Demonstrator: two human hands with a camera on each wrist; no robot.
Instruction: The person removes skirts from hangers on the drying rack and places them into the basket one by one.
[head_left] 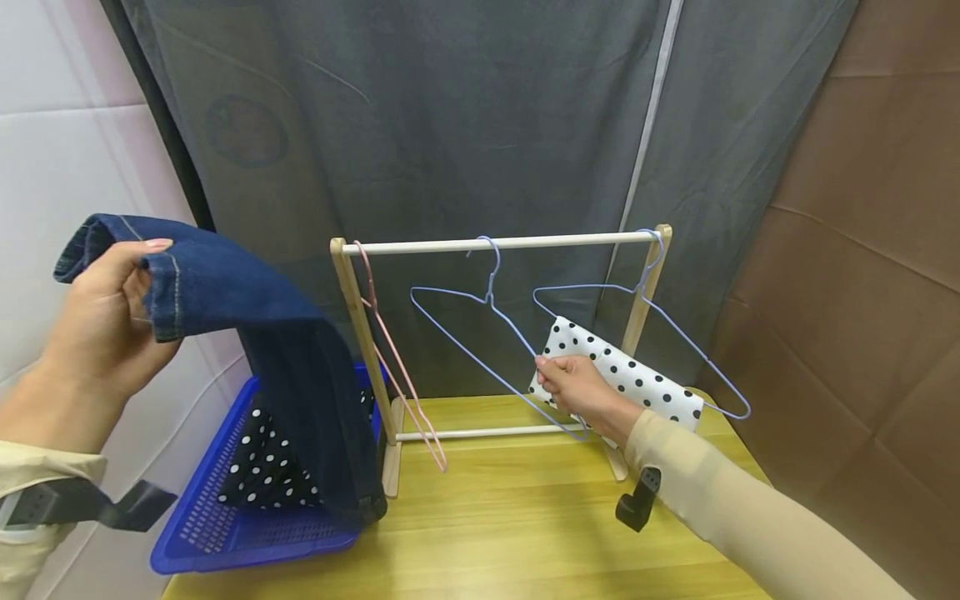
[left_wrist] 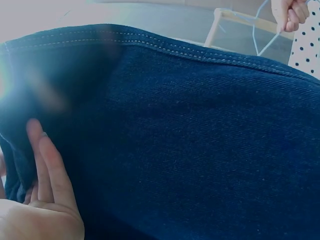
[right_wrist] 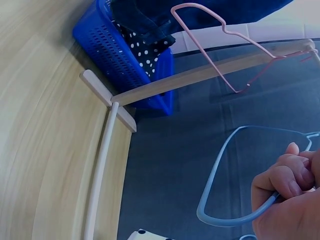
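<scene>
Dark blue jeans (head_left: 247, 283) hang from my left hand (head_left: 105, 325), which grips them near a stitched leg hem at the left of the head view. Their lower part drapes down into the blue basket (head_left: 187, 508). My right hand (head_left: 581, 383) holds one side of a light blue hanger (head_left: 457, 333), whose hook sits over the top rod of a small rack (head_left: 420, 247). In the right wrist view the fingers (right_wrist: 285, 180) curl round the hanger's arm. Close behind that hand, a white cloth with black dots (head_left: 637, 375) is draped on a second blue hanger (head_left: 693, 350).
A pink hanger (head_left: 390, 337) hangs at the rack's left end. Black cloth with white dots (head_left: 262, 467) lies in the basket. The rack stands on a yellow wooden table (head_left: 487, 517), with a grey curtain (head_left: 450, 125) behind and a brown panel (head_left: 870, 292) on the right.
</scene>
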